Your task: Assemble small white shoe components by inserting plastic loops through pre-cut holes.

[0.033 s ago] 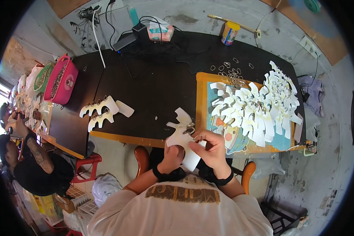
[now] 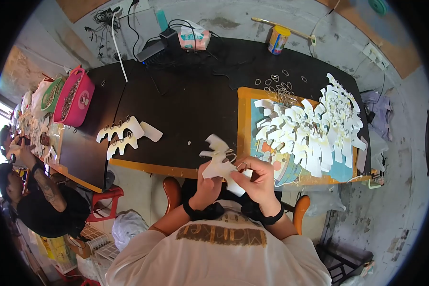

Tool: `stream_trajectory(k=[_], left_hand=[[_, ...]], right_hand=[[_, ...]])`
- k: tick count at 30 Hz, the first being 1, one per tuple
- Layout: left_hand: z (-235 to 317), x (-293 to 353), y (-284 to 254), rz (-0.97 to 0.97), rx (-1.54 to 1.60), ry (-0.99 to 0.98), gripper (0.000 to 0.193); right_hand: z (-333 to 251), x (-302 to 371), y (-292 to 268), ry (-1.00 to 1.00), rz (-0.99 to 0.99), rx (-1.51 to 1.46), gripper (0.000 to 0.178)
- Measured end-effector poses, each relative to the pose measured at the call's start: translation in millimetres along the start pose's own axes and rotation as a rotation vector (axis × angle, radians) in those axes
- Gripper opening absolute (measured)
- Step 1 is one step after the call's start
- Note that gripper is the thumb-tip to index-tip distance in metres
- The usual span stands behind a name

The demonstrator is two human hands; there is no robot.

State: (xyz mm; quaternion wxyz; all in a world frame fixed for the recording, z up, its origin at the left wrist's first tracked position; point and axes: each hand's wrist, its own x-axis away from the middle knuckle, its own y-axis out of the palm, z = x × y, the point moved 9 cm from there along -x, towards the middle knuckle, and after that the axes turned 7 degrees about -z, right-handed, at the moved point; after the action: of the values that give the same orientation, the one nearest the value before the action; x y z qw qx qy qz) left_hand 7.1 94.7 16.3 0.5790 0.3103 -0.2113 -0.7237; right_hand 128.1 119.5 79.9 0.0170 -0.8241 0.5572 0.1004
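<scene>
A white, wavy-edged cutout piece is held over the table's near edge, in front of my chest. My left hand grips its left side, fingers curled behind it. On the right, my right hand is closed with thumb and forefinger pinched at a metal ring by the piece's edge. Another ring shows on the piece just left of that pinch. Whether the pinched ring passes through the piece cannot be made out. Two similar white pieces with rings and a plain white piece lie to the left.
A heap of ringed white pieces covers an orange-edged mat at right, with loose rings behind. A pink basket of metal parts stands at far left, near a co-worker. A tissue pack and a jar stand at the back.
The white piece has tilted and turned a little in my hands, its lower end now less visible. Both hands keep their hold, shifting only slightly.
</scene>
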Motion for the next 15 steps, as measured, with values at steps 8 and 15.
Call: stream_trajectory(k=[8, 15], left_hand=[[18, -7, 24, 0.084, -0.107, -0.126, 0.022], [26, -7, 24, 0.13, -0.148, -0.043, 0.023]], right_hand=[[12, 7, 4, 0.071, 0.088, -0.16, 0.005], [31, 8, 12, 0.199, 0.074, -0.532, 0.009]])
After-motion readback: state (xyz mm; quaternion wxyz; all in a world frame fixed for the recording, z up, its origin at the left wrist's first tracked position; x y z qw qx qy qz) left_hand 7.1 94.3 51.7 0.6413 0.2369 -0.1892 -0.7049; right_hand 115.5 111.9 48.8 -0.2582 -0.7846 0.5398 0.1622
